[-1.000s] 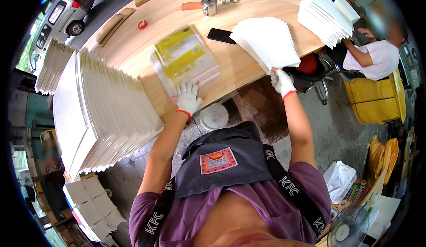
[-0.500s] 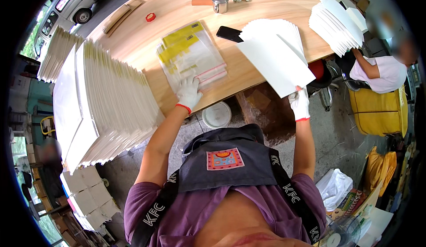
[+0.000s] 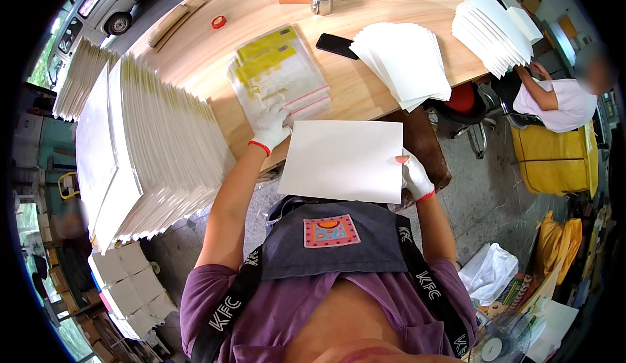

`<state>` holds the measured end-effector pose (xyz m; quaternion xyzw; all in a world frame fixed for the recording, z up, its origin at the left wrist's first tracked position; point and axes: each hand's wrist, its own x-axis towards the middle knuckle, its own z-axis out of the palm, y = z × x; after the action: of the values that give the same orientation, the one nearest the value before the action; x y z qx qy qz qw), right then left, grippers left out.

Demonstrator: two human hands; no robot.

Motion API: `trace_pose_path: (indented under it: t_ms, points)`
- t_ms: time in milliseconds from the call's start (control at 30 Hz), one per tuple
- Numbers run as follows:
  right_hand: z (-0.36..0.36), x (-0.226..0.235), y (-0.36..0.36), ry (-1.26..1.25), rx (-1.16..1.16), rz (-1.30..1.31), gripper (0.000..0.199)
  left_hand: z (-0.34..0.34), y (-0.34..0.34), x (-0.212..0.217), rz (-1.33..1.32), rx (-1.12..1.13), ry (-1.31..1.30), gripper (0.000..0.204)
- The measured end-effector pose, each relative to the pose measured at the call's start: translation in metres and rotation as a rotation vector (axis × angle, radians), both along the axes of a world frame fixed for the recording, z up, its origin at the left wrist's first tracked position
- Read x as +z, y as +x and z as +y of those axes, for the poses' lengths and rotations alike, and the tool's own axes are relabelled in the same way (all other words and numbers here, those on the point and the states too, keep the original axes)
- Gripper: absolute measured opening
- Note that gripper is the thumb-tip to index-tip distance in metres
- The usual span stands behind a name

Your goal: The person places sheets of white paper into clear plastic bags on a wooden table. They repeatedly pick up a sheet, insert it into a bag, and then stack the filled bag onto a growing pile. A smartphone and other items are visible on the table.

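Two gloved hands, white sheet [image 3: 342,161]

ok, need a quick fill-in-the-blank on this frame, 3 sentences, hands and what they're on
1. The right hand pinches the edge of a white ____.
2. The left hand rests on a clear ____ with yellow contents, lying on the wooden table.
3. Both hands wear white ____ with red cuffs.

Missing words: sheet; plastic bag; gloves
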<state>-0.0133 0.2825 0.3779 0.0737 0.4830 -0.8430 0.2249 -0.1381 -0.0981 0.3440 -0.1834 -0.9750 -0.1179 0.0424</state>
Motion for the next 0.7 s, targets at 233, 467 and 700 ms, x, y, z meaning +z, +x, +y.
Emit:
trace_pose_path:
  t_ms: [233,467,700]
  points:
    - [-0.002,-0.005,0.005,-0.092,-0.039,0.008,0.075,-0.009,-0.009,-0.011,-0.17,0.077,0.075,0.036]
    - [-0.01,-0.039,0.01,-0.158,-0.15,-0.014,0.05,-0.01,0.011,-0.013,-0.012,0.189,0.309,0.036]
    - [-0.031,-0.054,0.013,-0.222,-0.409,-0.126,0.04,-0.007,0.016,0.025,-0.136,0.389,0.327,0.029]
